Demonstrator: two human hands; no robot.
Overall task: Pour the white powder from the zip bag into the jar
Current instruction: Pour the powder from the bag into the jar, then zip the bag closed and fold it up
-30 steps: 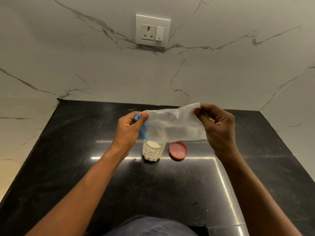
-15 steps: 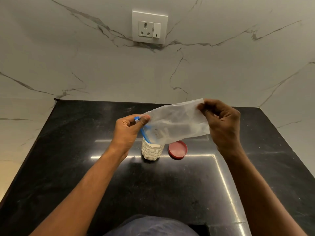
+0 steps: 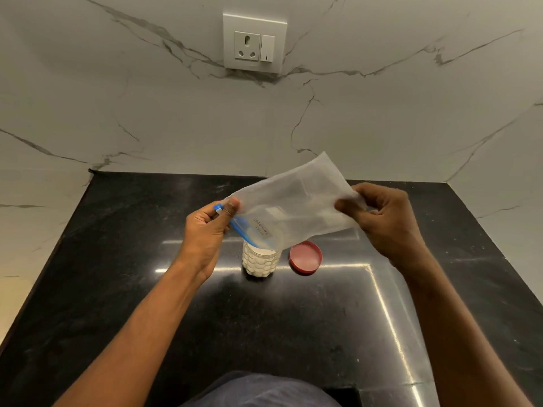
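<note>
The zip bag [image 3: 293,207] is pinched at its blue zip end by the left hand [image 3: 205,230] and at its raised bottom by the right hand [image 3: 382,221]; below, between them, the jar [image 3: 260,261] is set on the bench [image 3: 117,289].

- A black polished stone countertop [image 3: 117,289] fills the lower half of the view and runs back to meet the wall, which also closes it in on both sides.
- Bright strips of reflected light [image 3: 382,301] lie across the countertop's glossy surface, one running crosswise and one coming toward the near edge.
- A white marble wall with thin grey veins [image 3: 117,98] rises behind the countertop.
- A white square socket plate [image 3: 255,42] sits high on the wall, with a three-pin outlet [image 3: 247,46] on its left and a rocker switch [image 3: 267,48] on its right.
- A round red plastic lid [image 3: 305,257] lies flat on the countertop near its middle, hollow side up.
</note>
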